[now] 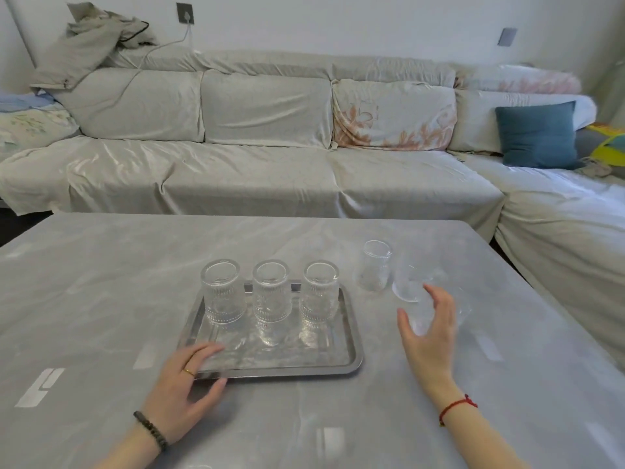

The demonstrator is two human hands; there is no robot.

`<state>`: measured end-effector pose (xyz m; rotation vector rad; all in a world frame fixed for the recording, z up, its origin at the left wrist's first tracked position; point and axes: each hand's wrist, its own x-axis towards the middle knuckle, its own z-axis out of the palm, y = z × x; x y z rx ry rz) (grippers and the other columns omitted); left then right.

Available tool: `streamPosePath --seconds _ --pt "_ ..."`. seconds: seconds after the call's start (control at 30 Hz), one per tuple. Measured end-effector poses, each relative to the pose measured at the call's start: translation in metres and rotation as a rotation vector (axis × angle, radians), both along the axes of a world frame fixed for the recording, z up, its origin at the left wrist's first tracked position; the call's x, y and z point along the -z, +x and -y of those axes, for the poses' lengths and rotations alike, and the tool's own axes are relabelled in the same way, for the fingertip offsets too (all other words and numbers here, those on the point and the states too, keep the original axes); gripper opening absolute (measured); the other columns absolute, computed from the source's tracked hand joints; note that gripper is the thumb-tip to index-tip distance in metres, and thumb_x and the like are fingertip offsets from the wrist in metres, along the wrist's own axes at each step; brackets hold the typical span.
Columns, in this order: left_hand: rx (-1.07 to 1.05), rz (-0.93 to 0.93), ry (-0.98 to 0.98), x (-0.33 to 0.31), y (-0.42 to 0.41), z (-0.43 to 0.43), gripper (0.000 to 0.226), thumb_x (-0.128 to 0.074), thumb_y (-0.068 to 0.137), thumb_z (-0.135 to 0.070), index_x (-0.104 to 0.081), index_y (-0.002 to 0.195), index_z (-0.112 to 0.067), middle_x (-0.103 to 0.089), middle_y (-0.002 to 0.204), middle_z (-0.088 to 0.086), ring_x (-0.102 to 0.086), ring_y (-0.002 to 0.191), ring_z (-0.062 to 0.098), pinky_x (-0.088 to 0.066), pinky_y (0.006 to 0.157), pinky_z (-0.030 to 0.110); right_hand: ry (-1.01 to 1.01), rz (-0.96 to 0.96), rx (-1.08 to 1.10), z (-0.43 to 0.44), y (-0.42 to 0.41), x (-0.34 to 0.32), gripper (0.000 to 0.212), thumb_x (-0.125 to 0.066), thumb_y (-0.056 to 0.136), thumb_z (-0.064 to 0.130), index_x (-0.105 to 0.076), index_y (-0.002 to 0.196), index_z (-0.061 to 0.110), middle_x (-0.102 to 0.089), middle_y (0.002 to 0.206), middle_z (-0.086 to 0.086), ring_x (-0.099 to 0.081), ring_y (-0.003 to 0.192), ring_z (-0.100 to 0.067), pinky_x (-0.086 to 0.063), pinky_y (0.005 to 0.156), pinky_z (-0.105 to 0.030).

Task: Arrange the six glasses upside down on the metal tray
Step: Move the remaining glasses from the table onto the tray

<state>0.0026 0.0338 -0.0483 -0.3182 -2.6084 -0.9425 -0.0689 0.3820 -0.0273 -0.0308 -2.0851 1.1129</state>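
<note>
Behind the grey table [101,282] runs a long sofa [253,157] under pale covers, with a blue cushion [537,133] at its right end. On the table, near its front edge, sits the metal tray [351,353]. Three ribbed glasses stand upside down in a row along the tray's back edge: the left glass [221,292], the middle glass [270,294] and the right glass [319,292]. The front half of the tray is bare. The left hand [184,384] lies flat with its fingers spread on the tray's front left corner, holding nothing. Off the tray, past its right edge, one more glass [375,265] stands alone on the table. Just right of it is a blurry glass [426,292], and I cannot tell which way up it is. The right hand [429,333] is open with curved fingers right beside this blurry glass, and I cannot tell if it touches the glass.
</note>
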Motion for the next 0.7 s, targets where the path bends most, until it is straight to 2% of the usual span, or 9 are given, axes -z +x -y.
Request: streamPosePath --seconds 0.07,0.13,0.23,0.3,0.37,0.5,0.6,0.67,0.7 --pt "0.136 0.02 -0.008 -0.008 -0.007 -0.046 0.042 -0.044 0.078 -0.063 -0.045 0.114 -0.042 -0.049 0.118 -0.031 -0.044 0.106 -0.01 -0.026 0.098 0.006 -0.027 -0.006 0.121 -0.023 0.004 0.0 0.062 -0.072 0.072 0.006 -0.039 0.125 0.013 -0.044 0.129 -0.016 -0.039 0.123 -0.027 -0.026 0.101 -0.017" --pt "0.225 0.109 -0.002 -0.019 -0.022 -0.101 0.045 -0.054 0.076 -0.051 -0.04 0.118 -0.047 -0.052 0.119 -0.02 -0.044 0.111 -0.002 -0.028 0.098 0.01 -0.166 0.143 0.128 -0.041 0.003 0.005 0.077 -0.074 0.072 0.016 -0.028 0.133 0.022 -0.034 0.14 -0.008 -0.03 0.131 -0.019 -0.025 0.102 -0.022" --pt "0.298 0.345 0.063 -0.03 -0.051 -0.182 0.066 -0.059 0.08 -0.042 -0.025 0.136 -0.031 -0.039 0.14 -0.01 -0.034 0.13 0.007 -0.019 0.105 0.015 -0.355 0.386 -0.01 -0.058 -0.005 0.015 0.099 -0.079 0.067 0.021 -0.013 0.141 0.026 -0.026 0.149 -0.003 -0.025 0.137 -0.017 -0.024 0.108 -0.031" --pt "0.341 0.532 0.145 -0.036 -0.065 -0.227 0.078 -0.057 0.083 -0.042 -0.011 0.142 -0.021 -0.024 0.151 -0.001 -0.023 0.138 0.011 -0.015 0.112 0.023 -0.355 0.461 -0.063 -0.067 -0.014 0.021 0.104 -0.082 0.062 0.018 -0.014 0.141 0.021 -0.031 0.147 -0.006 -0.03 0.135 -0.02 -0.028 0.107 -0.033" --pt "0.386 0.624 0.213 -0.045 -0.07 -0.259 0.083 -0.057 0.083 -0.041 -0.004 0.143 -0.019 -0.015 0.154 0.003 -0.016 0.14 0.012 -0.014 0.113 0.025 -0.358 0.513 -0.06 -0.073 -0.024 0.024 0.097 -0.082 0.059 0.015 -0.023 0.136 0.018 -0.042 0.138 -0.007 -0.039 0.129 -0.023 -0.034 0.101 -0.032" --pt "0.386 0.683 0.317 -0.056 -0.072 -0.282 0.087 -0.062 0.081 -0.037 -0.003 0.143 -0.023 -0.014 0.154 0.003 -0.017 0.14 0.015 -0.018 0.107 0.024 -0.319 0.592 -0.016 -0.073 -0.028 0.021 0.076 -0.083 0.055 0.016 -0.038 0.116 0.017 -0.052 0.115 -0.006 -0.05 0.114 -0.027 -0.04 0.087 -0.032" --pt "0.356 0.676 0.444 -0.056 -0.076 -0.279 0.095 -0.068 0.077 -0.034 0.0 0.143 -0.024 -0.019 0.151 0.003 -0.024 0.137 0.014 -0.021 0.105 0.022 -0.213 0.559 -0.083 -0.058 -0.017 0.016 0.086 -0.085 0.054 0.02 -0.037 0.125 0.015 -0.047 0.13 -0.006 -0.048 0.118 -0.025 -0.042 0.093 -0.034" --pt "0.3 0.62 0.568 -0.057 -0.075 -0.273 0.101 -0.074 0.072 -0.03 -0.002 0.142 -0.024 -0.027 0.143 -0.004 -0.032 0.128 0.009 -0.026 0.107 0.022 -0.122 0.532 -0.191 -0.044 -0.007 0.009 0.092 -0.085 0.052 0.022 -0.036 0.13 0.014 -0.046 0.129 -0.003 -0.048 0.118 -0.021 -0.043 0.096 -0.034" --pt "0.246 0.59 0.648 -0.059 -0.074 -0.268 0.102 -0.077 0.07 -0.027 -0.004 0.142 -0.024 -0.03 0.135 -0.007 -0.035 0.123 0.007 -0.028 0.105 0.022 -0.086 0.521 -0.246 -0.037 -0.001 0.003 0.093 -0.086 0.051 0.022 -0.036 0.13 0.016 -0.047 0.126 0.0 -0.048 0.115 -0.016 -0.042 0.094 -0.029"
